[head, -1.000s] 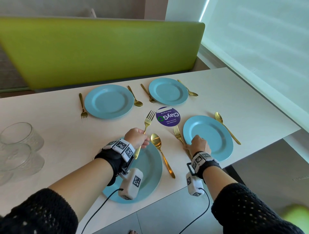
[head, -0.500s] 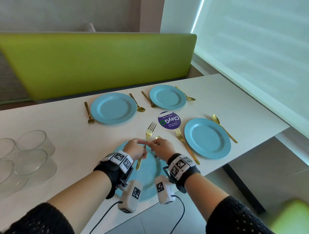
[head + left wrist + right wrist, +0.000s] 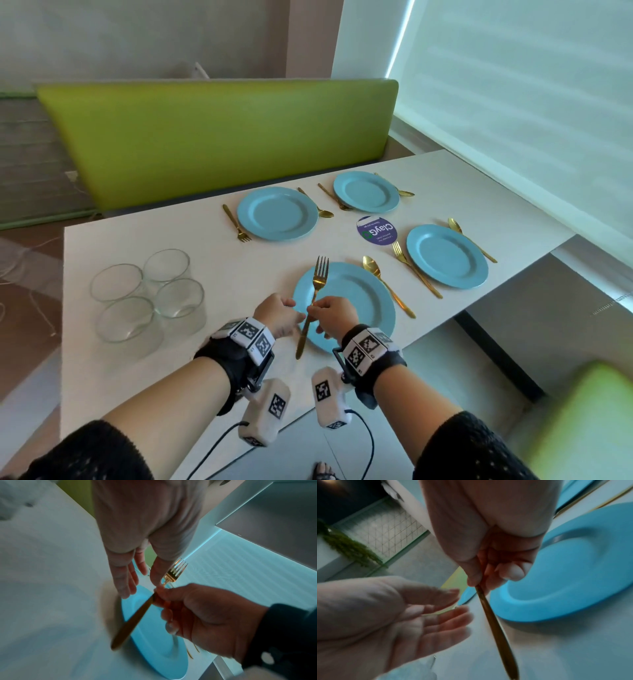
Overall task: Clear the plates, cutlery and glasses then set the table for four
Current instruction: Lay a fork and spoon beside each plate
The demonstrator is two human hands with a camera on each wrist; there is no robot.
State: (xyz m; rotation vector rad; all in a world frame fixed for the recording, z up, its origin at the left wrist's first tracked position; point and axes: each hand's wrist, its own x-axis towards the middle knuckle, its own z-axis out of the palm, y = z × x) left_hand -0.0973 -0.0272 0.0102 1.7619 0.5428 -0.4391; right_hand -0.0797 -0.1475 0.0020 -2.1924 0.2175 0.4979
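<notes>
The white table (image 3: 239, 359) fills the middle of the head view, with four clear glasses (image 3: 147, 294) clustered at centre left and four blue plates spread from the centre to the right. The nearest plate (image 3: 363, 294) sits at lower centre, a gold spoon (image 3: 387, 284) lying just beside its right rim.

Above that plate's left edge a gold fork (image 3: 313, 301) hangs in the air, tines toward the top of the frame, handle toward the bottom. The right hand (image 3: 334, 317) pinches its neck between thumb and curled fingers; the right wrist view shows the handle running down out of that pinch. The left hand (image 3: 277, 315) is just beside it, released, fingers straight and spread in both wrist views, holding nothing.

This looks like a handover of the fork from one hand to the other, probably so it can be laid at the plate's left, as the other settings have it. To do it well, the right hand should firm its pinch before moving, carry the fork clear of the rim, and lay it parallel to the spoon, tines pointing the same way, beside the plate without touching it.
</notes>
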